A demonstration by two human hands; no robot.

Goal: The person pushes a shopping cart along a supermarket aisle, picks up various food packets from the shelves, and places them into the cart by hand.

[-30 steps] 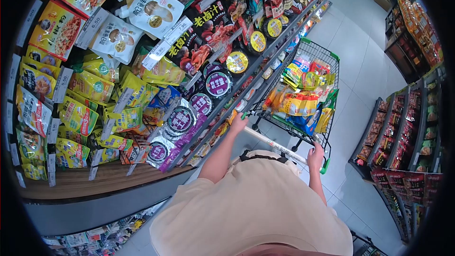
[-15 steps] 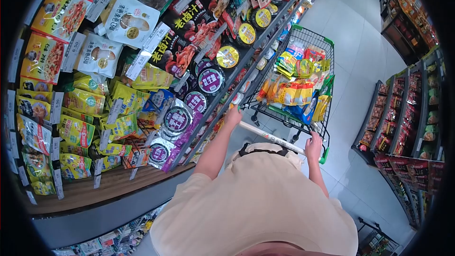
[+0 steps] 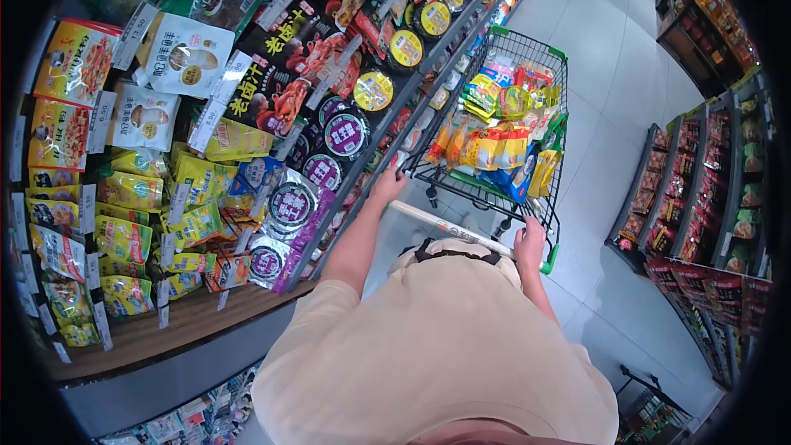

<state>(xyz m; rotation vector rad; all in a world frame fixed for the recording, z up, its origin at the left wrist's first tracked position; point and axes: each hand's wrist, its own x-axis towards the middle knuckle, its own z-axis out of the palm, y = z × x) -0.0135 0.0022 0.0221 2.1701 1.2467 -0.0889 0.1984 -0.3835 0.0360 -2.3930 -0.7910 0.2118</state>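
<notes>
A shopping cart (image 3: 560, 74) with a dark wire basket and green corners stands ahead of me. Several bright packets, yellow, orange and blue (image 3: 517, 180), lie in it. My left hand (image 3: 387, 185) is closed on the left end of the white handle bar (image 3: 445, 227), close beside the shelf. At the right end of the same bar, my right hand (image 3: 530, 241) is closed round it near the green corner. The undersides of both hands are hidden.
On the left, a long shelf (image 3: 198, 321) holds hanging packets, round purple-labelled tubs (image 3: 344, 133) and price tags. Curved shelves (image 3: 700, 189) with red packets stand on the right. Pale floor tiles (image 3: 589, 140) lie between them. Another dark cart (image 3: 651, 412) is at the lower right.
The cart and both hands have shifted left and slightly up in view, still together. The shelf goods have slid left, and more of the second cart shows at the lower right.
</notes>
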